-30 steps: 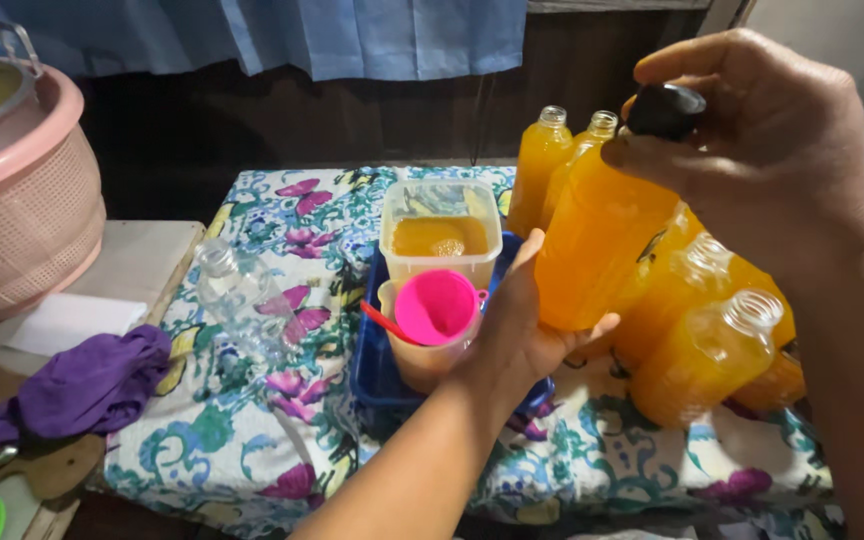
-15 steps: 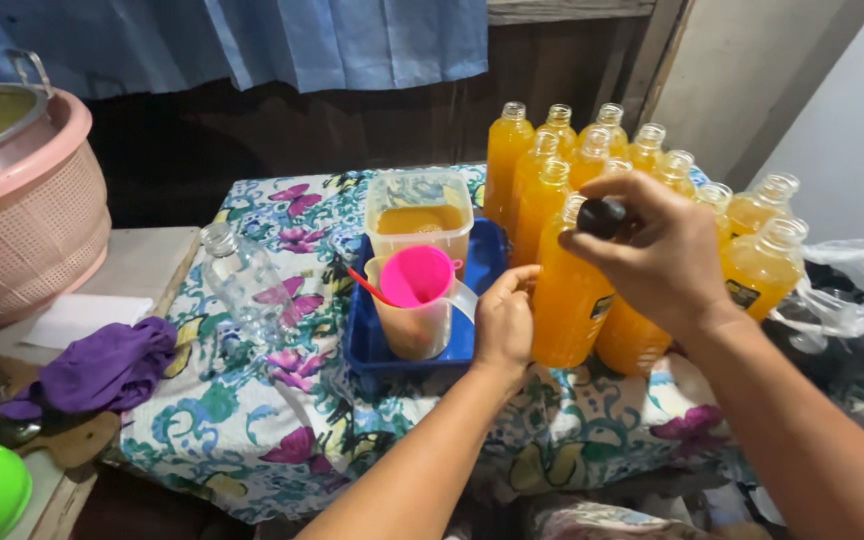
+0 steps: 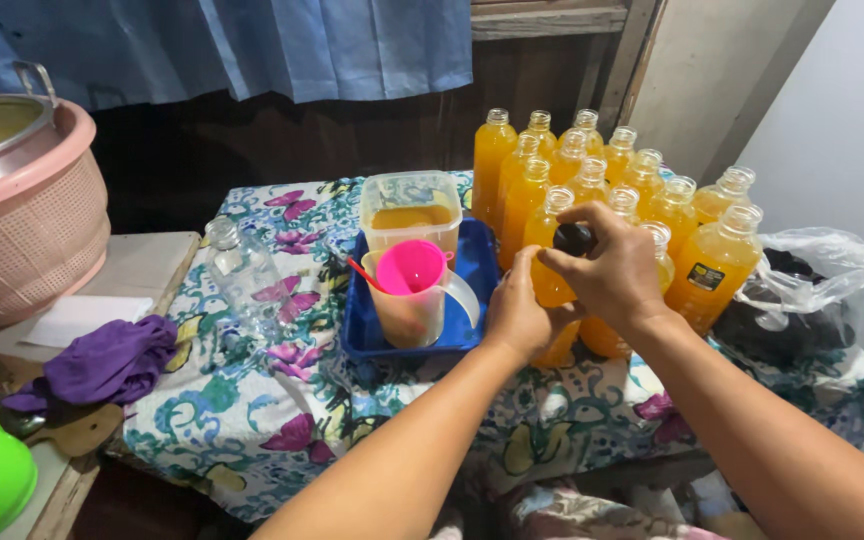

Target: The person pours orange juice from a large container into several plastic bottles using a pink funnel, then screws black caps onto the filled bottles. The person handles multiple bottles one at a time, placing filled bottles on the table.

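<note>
At the near edge of the bottle cluster, gripped the orange juice bottle [image 3: 552, 290] with left hand [image 3: 518, 318]; right hand [image 3: 612, 268] fingers pinched the black cap [image 3: 573, 238]. Best kept upright, steadied low on the counter [image 3: 252, 420], cap squared before twisting.

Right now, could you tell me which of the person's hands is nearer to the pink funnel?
Left. The left hand grips the orange bottle just beside the pink funnel; the right hand holds the black cap, farther away.

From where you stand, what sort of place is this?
Probably a home kitchen corner used for bottling juice. A cluster of orange-filled bottles stands on a floral tablecloth, a blue tray holds a jug with a pink funnel, and a pink basket sits nearby.
</note>
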